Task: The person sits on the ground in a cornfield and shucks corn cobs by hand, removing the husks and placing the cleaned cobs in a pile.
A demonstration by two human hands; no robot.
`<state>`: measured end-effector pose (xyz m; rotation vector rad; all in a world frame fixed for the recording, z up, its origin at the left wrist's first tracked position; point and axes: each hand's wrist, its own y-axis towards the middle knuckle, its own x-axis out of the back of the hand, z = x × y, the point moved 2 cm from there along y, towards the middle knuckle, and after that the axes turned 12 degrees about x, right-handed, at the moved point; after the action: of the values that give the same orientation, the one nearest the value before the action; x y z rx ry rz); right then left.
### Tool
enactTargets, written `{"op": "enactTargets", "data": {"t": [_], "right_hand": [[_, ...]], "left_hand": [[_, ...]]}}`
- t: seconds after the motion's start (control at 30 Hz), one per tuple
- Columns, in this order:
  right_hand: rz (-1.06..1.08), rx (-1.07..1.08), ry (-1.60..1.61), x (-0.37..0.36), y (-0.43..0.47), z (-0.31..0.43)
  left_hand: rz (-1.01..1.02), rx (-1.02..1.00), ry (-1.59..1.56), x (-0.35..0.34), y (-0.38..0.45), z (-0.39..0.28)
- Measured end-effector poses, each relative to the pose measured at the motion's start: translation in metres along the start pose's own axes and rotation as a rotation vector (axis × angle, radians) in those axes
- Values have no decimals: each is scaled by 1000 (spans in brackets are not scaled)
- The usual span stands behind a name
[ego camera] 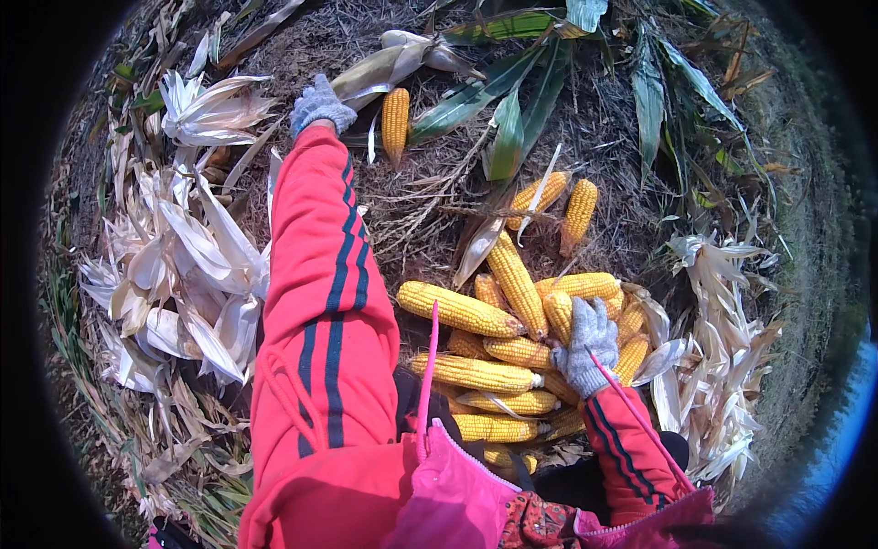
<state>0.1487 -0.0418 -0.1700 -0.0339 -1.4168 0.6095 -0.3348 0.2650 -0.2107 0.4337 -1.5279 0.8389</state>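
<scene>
My left hand (321,106), in a grey knitted glove, reaches far forward and touches the end of a corn ear in its pale husk (384,68); whether its fingers close round it cannot be told. Just right of it a husked orange-yellow corn cob (395,123) lies on the ground. My right hand (588,343), gloved alike, rests with its fingers over the pile of husked yellow corn cobs (473,370) close before me. Some cobs partly hide under it. Beyond the pile lie two more bare cobs, one of them (578,213) near a dry stalk.
Dry corn husks (199,274) are heaped on the left, with an opened husk (212,113) farther forward. More pale husks (713,357) lie to the right. Green corn leaves (507,110) spread over the straw-littered ground ahead.
</scene>
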Motion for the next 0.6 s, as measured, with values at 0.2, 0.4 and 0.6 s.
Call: {"op": "enactTargets", "data": {"t": [0.2, 0.4, 0.6], "right_hand": [[77, -69, -2, -4, 4, -2], [68, -103, 7, -4, 6, -1], [74, -108, 3, 0, 9, 3]], "left_hand": [[-160, -114, 161, -1, -20, -8], [-77, -108, -163, -8, -15, 21], [175, -93, -1105, 42, -38, 62]]}}
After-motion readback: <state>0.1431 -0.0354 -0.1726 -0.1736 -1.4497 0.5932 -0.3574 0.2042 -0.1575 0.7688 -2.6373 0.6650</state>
